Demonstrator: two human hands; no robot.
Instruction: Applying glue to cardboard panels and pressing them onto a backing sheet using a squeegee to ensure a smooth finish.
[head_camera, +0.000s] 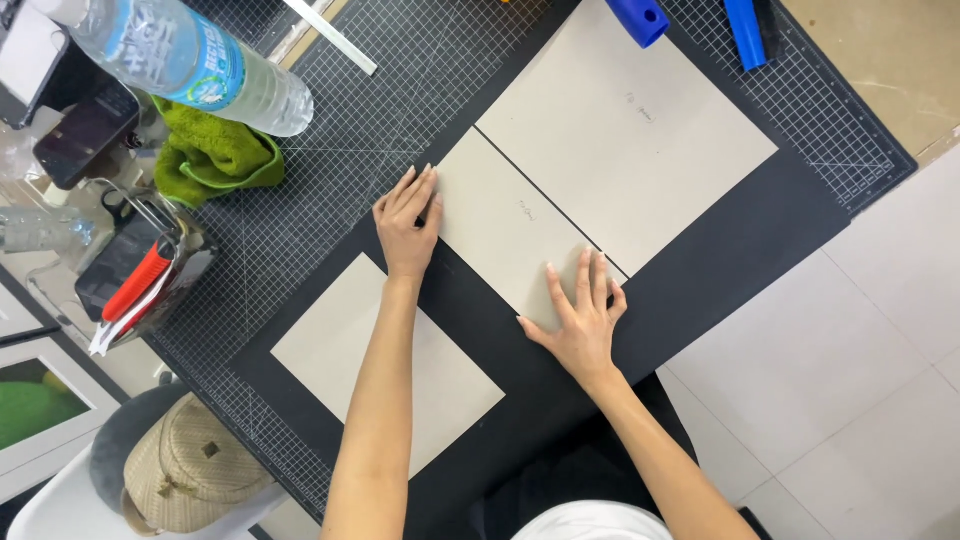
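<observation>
both palms flat now, pressing the narrow grey rectangular board (510, 235) onto the black sheet (720, 260) that lies over the gridded cutting mat (330, 130) on the bench. my left hand (408, 222) is spread open, fingers together, on the board's near corner; my right hand (580, 315) is splayed open on its lower edge, gripping nothing. i'd judge even, steady pressure matters here, keeping the thin gap to the large grey board (640, 130) parallel. the narrow board lies directly under both hands, between the large board and another grey board (340, 340) by my left forearm.
</observation>
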